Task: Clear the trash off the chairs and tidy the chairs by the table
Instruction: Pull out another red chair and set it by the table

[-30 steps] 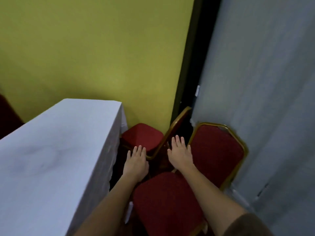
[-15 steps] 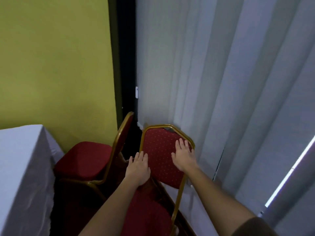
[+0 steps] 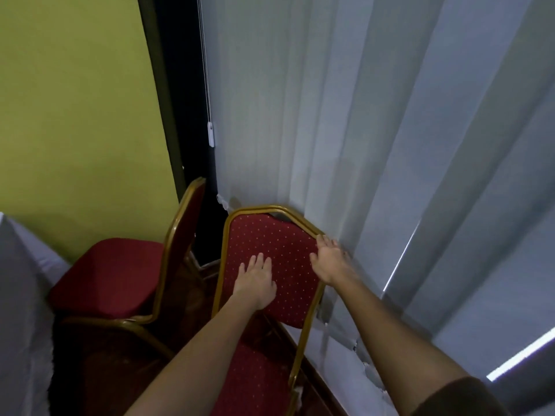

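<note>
Two red padded chairs with gold metal frames stand in the corner. The nearer chair (image 3: 270,235) faces me, its backrest against the blinds. My left hand (image 3: 255,283) lies flat and open on the front of that backrest. At the backrest's right gold edge sits my right hand (image 3: 330,259), fingers along the frame; I cannot tell whether they wrap around it. The second chair (image 3: 114,274) stands to the left, its seat toward the table, backrest edge-on. No trash shows on either seat.
A table with a white cloth (image 3: 21,295) fills the lower left edge. A yellow-green wall (image 3: 75,115) rises behind the left chair. Grey vertical blinds (image 3: 360,145) cover the right side, close behind the nearer chair. Dark floor lies between the chairs.
The view has swung right, from the table toward the blinds. Both hands moved from above the seat up onto the nearer chair's backrest, the right hand reaching its right frame edge.
</note>
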